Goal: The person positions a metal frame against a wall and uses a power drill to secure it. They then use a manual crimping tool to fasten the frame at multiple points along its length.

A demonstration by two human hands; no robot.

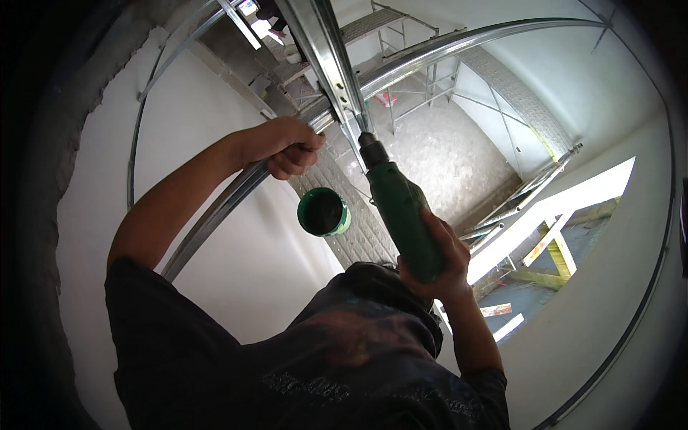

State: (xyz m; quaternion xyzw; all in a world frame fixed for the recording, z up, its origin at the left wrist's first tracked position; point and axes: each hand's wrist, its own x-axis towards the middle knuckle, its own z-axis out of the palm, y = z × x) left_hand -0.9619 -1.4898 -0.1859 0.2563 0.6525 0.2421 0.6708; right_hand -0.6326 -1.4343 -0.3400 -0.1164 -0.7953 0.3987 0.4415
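Scaffolding [369,25] stood beyond both hands, and one green bucket [324,213] showed over planking [365,233] between them. Two broad metal channels [326,57] crossed beyond the right hand [446,256], which grasped one green drill [405,218], its chuck near the crossing. The left hand [292,149] curled tight beside a channel; anything inside it was hidden. The drill's tip was hard to make out.

Drill [403,208] in right hand [443,258]; bar [222,206] by left hand [294,149]
A second bar [320,54] is ahead, by the drill's tip; a bucket [322,212] is between the hands; a window [537,231] is right of the right hand.
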